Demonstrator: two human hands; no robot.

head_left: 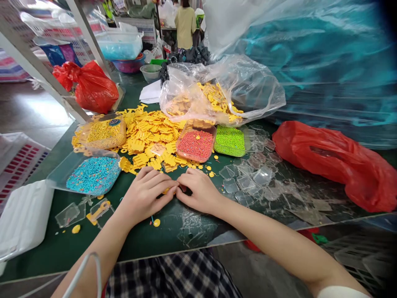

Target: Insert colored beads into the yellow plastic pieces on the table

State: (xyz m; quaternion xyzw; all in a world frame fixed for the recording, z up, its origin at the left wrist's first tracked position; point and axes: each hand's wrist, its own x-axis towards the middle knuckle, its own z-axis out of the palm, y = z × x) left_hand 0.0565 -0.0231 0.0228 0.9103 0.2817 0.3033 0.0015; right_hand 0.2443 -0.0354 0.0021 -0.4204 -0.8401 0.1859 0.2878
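Observation:
My left hand (148, 192) and my right hand (198, 189) meet at the fingertips low over the green table. Pinched between them is a small yellow plastic piece (169, 191), mostly covered by my fingers. Just beyond my hands spreads a heap of flat yellow plastic pieces (151, 130). Trays of red beads (196, 145) and green beads (230, 140) stand behind my right hand. Left of my left hand are a tray of blue beads (93, 174) and a tray of yellow beads (105, 133). Clear plastic squares (263, 176) lie right of my right hand.
A clear bag (248, 89) of more yellow pieces lies open at the back. Red plastic bags sit at right (328, 157) and left (96, 89). A white container (26, 215) is at the left edge. One person (185, 27) stands far behind.

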